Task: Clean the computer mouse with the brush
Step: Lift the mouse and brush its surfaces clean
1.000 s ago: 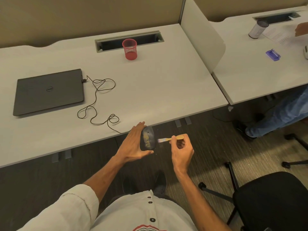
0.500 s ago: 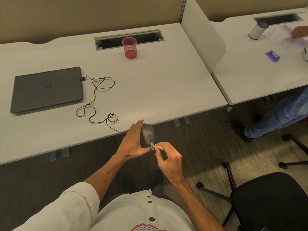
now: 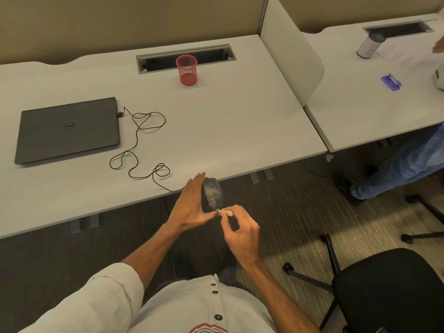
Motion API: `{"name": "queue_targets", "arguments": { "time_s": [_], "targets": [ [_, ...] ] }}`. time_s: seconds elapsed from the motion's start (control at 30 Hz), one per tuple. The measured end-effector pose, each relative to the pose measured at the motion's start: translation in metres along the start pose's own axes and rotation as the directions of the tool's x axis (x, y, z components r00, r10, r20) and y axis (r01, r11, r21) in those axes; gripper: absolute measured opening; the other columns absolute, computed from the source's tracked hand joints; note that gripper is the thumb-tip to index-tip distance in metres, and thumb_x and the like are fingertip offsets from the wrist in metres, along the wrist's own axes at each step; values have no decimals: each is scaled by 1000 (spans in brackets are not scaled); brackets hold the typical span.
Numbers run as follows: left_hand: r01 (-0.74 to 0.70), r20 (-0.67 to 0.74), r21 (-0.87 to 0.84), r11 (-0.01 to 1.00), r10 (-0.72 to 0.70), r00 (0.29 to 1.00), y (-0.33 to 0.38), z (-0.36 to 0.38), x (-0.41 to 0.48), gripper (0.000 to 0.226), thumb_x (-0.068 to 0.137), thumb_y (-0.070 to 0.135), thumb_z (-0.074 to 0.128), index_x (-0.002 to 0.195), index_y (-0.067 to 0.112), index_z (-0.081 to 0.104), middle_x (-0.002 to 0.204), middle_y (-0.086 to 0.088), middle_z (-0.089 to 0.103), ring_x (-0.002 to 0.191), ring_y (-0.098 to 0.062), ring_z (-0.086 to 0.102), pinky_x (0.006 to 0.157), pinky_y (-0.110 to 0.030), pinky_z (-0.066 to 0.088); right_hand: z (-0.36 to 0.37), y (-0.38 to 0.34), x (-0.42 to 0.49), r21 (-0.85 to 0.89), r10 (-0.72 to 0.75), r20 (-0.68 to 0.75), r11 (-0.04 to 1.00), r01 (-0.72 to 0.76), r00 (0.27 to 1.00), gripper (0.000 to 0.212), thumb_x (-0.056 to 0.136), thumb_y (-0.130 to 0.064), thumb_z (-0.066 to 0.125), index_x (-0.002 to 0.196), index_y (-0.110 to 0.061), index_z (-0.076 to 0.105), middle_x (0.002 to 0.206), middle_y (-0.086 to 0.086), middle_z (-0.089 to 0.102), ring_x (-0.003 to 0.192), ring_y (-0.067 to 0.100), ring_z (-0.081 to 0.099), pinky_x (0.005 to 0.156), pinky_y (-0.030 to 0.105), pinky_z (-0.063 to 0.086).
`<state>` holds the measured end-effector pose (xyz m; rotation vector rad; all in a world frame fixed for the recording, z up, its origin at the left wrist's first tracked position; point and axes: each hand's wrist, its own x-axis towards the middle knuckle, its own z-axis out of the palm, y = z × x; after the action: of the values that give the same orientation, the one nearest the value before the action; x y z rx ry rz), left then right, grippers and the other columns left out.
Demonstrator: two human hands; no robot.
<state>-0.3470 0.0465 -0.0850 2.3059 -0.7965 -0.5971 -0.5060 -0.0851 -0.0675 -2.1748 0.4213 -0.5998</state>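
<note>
A dark computer mouse point(image 3: 212, 193) with yellowish specks on its top is held on edge just off the desk's front edge. My left hand point(image 3: 192, 205) grips it between the thumb below and the fingers behind. My right hand point(image 3: 240, 230) pinches a small wooden-handled brush point(image 3: 225, 212), whose tip touches the mouse's lower end. Most of the brush is hidden by my fingers. The mouse's thin black cable point(image 3: 137, 145) loops across the desk to the laptop.
A shut dark laptop point(image 3: 68, 129) lies at the desk's left, a red mesh cup point(image 3: 187, 70) at the back. A white divider point(image 3: 292, 54) separates the neighbouring desk, where another person sits. A black office chair point(image 3: 389, 292) stands at lower right.
My right hand has swung the brush from the mouse's right side down to its lower end and turned it tip-first. My left hand keeps the mouse in about the same place.
</note>
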Motion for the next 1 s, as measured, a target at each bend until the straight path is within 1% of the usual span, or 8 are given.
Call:
{"name": "queue_targets", "arguments": {
  "time_s": [0.1, 0.2, 0.3, 0.43, 0.53, 0.7, 0.93, 1.0],
  "targets": [
    [-4, 32, -3, 1000, 4, 999, -1, -1, 0, 134, 75, 69, 86, 172, 17, 10, 182, -3, 9, 170, -25, 5, 139, -49, 11, 4, -6, -2, 57, -3, 7, 998, 2, 1000, 11, 99, -8, 78, 107, -15, 75, 103, -9, 74, 100, -3, 70, 87, 12, 56],
    [-6, 12, -1, 1000, 6, 1000, -1, 0, -2, 132, 76, 72, 83, 172, 19, 10, 182, -2, 9, 169, -23, 6, 137, -44, 11, -1, -4, 2, 73, 28, -10, 997, -27, 1000, 11, 99, -5, 78, 105, -13, 75, 102, -13, 73, 99, -1, 71, 86, 16, 58],
    [-13, 16, 16, 1000, 12, 1000, -2, 0, -3, 132, 76, 77, 80, 172, 20, 9, 182, -2, 9, 169, -23, 6, 137, -43, 10, -6, 0, 5, 42, 41, 22, 998, -42, 999, 8, 99, -5, 78, 102, -12, 75, 98, -9, 74, 95, 2, 71, 81, 20, 61],
    [-17, 27, 17, 1000, 17, 999, -3, -2, -3, 133, 77, 75, 82, 172, 20, 7, 182, -1, 8, 169, -24, 9, 139, -51, 14, -15, 6, 9, 7, 123, -99, 992, -123, 987, 7, 100, -5, 76, 103, -12, 74, 95, -7, 73, 89, 4, 70, 77, 22, 61],
    [-17, 32, 25, 1000, 16, 999, -3, -3, -3, 133, 76, 75, 82, 172, 19, 8, 182, -2, 10, 169, -25, 12, 138, -51, 15, -18, 10, 14, 7, 156, -159, 988, -157, 975, 7, 101, -6, 75, 107, -10, 74, 96, -6, 73, 90, 4, 70, 78, 22, 60],
    [-27, 33, 16, 1000, 26, 999, -4, -1, -3, 133, 76, 77, 81, 172, 20, 8, 182, -2, 10, 169, -25, 11, 139, -47, 13, -8, 5, 12, 4, 119, -114, 993, -119, 986, 10, 100, -7, 76, 109, -11, 75, 100, -6, 74, 93, 1, 70, 81, 17, 60],
    [-16, 61, 15, 1000, 15, 998, -7, -4, -1, 131, 76, 77, 80, 171, 19, 11, 182, -2, 10, 170, -26, 9, 138, -54, 17, 4, -3, 4, 50, 16, 31, 999, -18, 999, 10, 98, -8, 78, 105, -15, 74, 100, -10, 74, 96, -2, 71, 84, 14, 58],
    [-24, 62, 21, 999, 23, 998, -7, -5, 0, 130, 76, 75, 82, 171, 18, 13, 182, -3, 11, 170, -26, 11, 137, -54, 17, 6, -4, 3, 53, 1, 32, 999, -2, 999, 11, 98, -6, 79, 105, -13, 75, 101, -9, 75, 98, -3, 71, 86, 13, 58]
  ]
}}
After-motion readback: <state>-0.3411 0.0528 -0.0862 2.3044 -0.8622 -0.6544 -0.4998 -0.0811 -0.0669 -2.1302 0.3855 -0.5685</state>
